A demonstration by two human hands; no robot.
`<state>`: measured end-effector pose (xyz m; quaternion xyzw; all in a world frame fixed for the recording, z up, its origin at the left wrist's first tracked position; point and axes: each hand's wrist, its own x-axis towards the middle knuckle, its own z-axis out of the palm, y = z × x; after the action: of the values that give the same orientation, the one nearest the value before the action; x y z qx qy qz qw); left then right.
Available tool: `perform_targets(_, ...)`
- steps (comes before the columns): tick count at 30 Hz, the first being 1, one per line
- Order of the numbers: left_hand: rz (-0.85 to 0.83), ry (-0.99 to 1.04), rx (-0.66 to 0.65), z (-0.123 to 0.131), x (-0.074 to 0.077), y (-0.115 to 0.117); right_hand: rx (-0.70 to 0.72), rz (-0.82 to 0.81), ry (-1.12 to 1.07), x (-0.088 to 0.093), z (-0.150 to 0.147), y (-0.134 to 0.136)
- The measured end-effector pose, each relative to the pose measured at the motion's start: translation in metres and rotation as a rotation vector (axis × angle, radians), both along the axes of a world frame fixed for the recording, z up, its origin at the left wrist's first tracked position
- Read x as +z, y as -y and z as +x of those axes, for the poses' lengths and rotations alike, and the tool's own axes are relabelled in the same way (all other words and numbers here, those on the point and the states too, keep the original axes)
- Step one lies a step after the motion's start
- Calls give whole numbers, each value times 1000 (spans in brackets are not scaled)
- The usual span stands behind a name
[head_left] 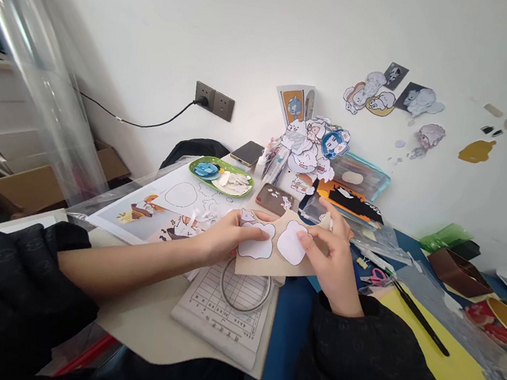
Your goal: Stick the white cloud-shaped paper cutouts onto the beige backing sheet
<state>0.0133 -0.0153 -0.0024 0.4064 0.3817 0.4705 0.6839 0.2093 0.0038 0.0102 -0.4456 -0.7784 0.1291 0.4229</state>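
Note:
A beige sheet of paper (249,268) is held up above the table between both hands. My left hand (222,236) grips its left edge, the thumb pressing a white paper cutout (254,248) with a wavy dark outline against it. On the right, my right hand (332,252) pinches the sheet, its thumb on a second white cutout (290,246). The sheet's upper edge has curved notches cut out of it. Below it lies a printed form pad (219,318) with a ring-shaped loop (242,309) on top. Fingers behind the sheet are partly hidden.
A green tray (194,171) holds blue and white paper pieces. Printed drawings (124,209) lie at left. Black tweezers (424,320), pink scissors (378,276) and yellow paper (469,368) are at right. Paper cutouts (305,160) stand in a cluster by the wall.

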Motion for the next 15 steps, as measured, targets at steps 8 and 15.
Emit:
perform_targets(8, 32, -91, -50, -1, 0, 1, 43, -7, 34, -2, -1, -1)
perform_targets(15, 35, -80, -86, -2, -2, 1, 76, -25, 30, 0, -1, -1)
